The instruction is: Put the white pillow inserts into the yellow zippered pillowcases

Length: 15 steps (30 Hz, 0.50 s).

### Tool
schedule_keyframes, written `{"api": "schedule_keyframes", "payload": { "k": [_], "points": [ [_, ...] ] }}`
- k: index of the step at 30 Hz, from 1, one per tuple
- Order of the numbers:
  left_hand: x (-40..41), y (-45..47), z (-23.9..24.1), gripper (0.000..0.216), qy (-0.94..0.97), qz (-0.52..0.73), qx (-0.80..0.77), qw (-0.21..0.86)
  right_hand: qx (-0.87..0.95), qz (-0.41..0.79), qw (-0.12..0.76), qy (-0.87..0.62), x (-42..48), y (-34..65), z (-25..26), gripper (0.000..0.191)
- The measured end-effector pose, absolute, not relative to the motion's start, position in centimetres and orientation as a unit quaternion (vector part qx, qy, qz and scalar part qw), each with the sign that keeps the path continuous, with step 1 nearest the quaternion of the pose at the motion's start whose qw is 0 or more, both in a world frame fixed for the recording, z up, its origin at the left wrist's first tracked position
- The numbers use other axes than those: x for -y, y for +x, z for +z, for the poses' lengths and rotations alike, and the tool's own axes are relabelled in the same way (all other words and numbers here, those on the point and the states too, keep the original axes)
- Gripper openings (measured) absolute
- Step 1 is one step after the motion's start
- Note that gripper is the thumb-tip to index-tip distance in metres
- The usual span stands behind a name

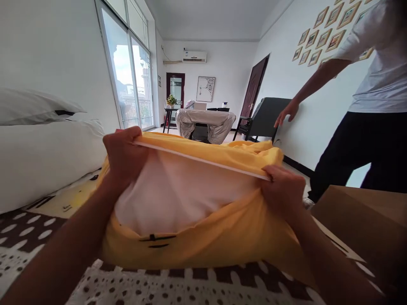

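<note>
At the centre of the frame, a yellow fabric cover point(197, 252) is apparently being stretched wide; its white rim point(197, 158) is clenched firmly in the left hand point(125, 154) and right hand point(284, 188). Even tension seems called for next.

Co-worker point(378, 95) cut off at right edge
</note>
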<state>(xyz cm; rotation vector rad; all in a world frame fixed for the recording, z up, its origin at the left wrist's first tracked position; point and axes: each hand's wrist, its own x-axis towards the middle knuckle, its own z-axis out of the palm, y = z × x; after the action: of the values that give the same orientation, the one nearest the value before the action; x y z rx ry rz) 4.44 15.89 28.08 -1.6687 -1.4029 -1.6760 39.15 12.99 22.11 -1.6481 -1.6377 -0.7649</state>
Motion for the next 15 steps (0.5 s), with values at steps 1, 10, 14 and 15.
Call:
{"api": "schedule_keyframes", "payload": {
  "k": [1,10,14,15],
  "points": [
    [-16.0,3.8,28.4,0.029,-0.611,-0.550,0.541,0.179,0.631,-0.290,0.340,-0.634,-12.7,38.8,23.2,0.019],
    [-14.2,-2.6,20.5,0.025,-0.872,-0.159,0.462,-0.004,0.673,-0.127,0.075,-0.725,-15.0,40.9,22.6,0.030],
    [-9.9,-4.1,18.3,0.037,-0.917,-0.123,0.380,0.011,0.730,-0.088,0.125,-0.666,-14.9,41.9,20.6,0.033],
    [-9.3,-4.2,18.0,0.041,-0.921,-0.121,0.370,0.015,0.763,-0.092,0.154,-0.621,-14.4,41.2,20.5,0.031]
  ]
}}
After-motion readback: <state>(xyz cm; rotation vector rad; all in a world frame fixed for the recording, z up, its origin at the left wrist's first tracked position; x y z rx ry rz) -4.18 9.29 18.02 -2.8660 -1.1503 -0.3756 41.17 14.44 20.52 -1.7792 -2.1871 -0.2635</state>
